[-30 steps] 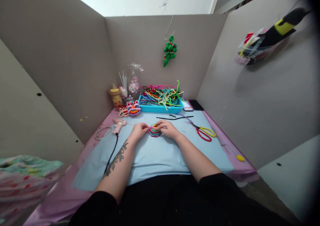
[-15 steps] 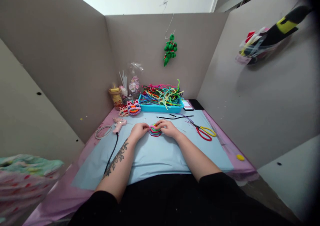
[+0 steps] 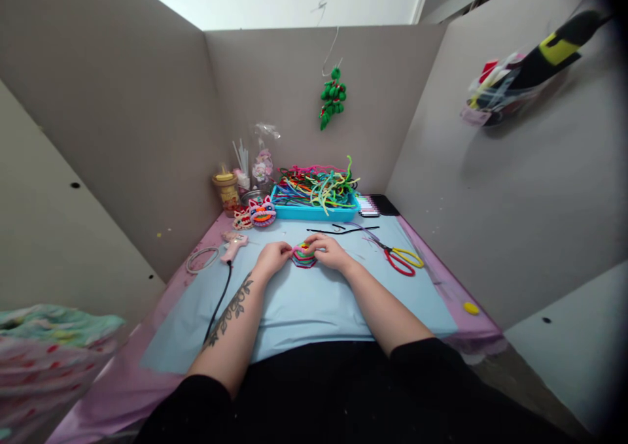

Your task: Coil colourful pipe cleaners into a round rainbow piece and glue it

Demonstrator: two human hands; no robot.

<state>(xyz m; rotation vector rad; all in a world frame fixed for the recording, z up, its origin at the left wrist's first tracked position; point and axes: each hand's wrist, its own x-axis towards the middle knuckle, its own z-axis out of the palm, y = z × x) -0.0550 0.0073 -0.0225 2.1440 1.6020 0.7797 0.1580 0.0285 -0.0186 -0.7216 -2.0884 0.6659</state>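
Between my hands, low over the blue cloth, is a small multicoloured pipe-cleaner craft piece [image 3: 304, 258] with pink, green, yellow and red bands. My left hand [image 3: 275, 258] pinches its left edge with thumb and forefinger. From the right, my right hand [image 3: 330, 250] grips its upper right side, fingers curled over the top. Part of the piece is hidden under those fingers. Black pipe cleaners [image 3: 343, 231] lie just beyond. To the left rests a pink hot glue gun [image 3: 234, 246], and on the right lie scissors [image 3: 400, 259] with one red and one yellow handle.
A blue tray [image 3: 314, 212] heaped with pipe cleaners stands at the back. Left of it are finished lion-head crafts [image 3: 261, 212] and a lidded cup [image 3: 227, 193]. A phone [image 3: 382, 205] lies right of the tray. Grey panels enclose three sides; a green craft [image 3: 333, 99] hangs there.
Both hands keep nearly the same hold on the craft piece. The view has shifted very slightly; nothing else has visibly moved.
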